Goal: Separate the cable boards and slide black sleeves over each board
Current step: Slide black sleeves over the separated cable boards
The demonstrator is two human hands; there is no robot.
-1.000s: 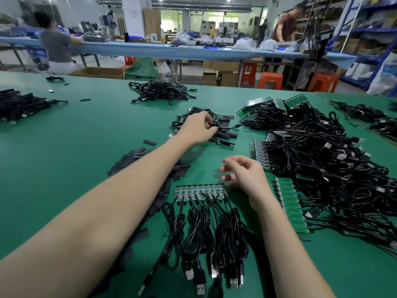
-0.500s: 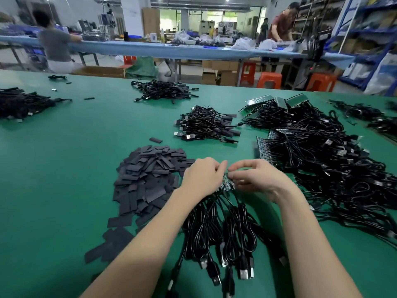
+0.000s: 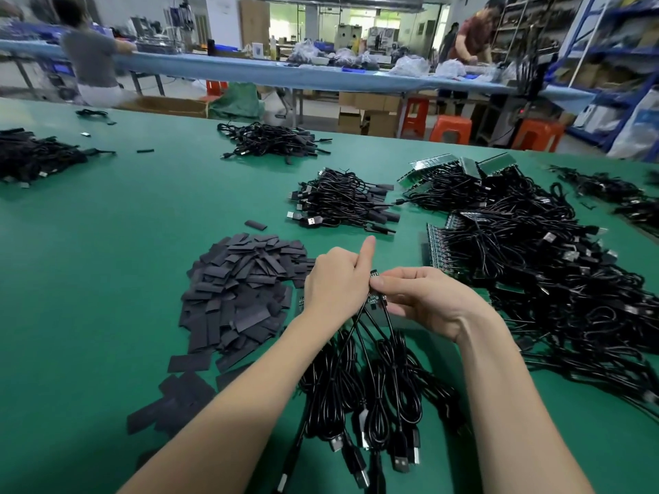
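My left hand (image 3: 335,283) and my right hand (image 3: 424,301) meet over the green table (image 3: 107,244), both gripping a strip of small green cable boards (image 3: 375,301). Most of the strip is hidden by my fingers; my left index finger points up. Black coiled USB cables (image 3: 371,386) hang from the boards toward me. A heap of flat black sleeves (image 3: 242,290) lies just left of my left hand.
A big tangle of cables with board strips (image 3: 535,265) fills the right side. A pile of sleeved cables (image 3: 342,201) lies beyond my hands, and other cable piles (image 3: 271,140) sit farther back. People work at a blue bench (image 3: 285,71) behind.
My left hand came back from the far cable pile to the board strip. Both hands closed on the strip and lifted it slightly off the table.
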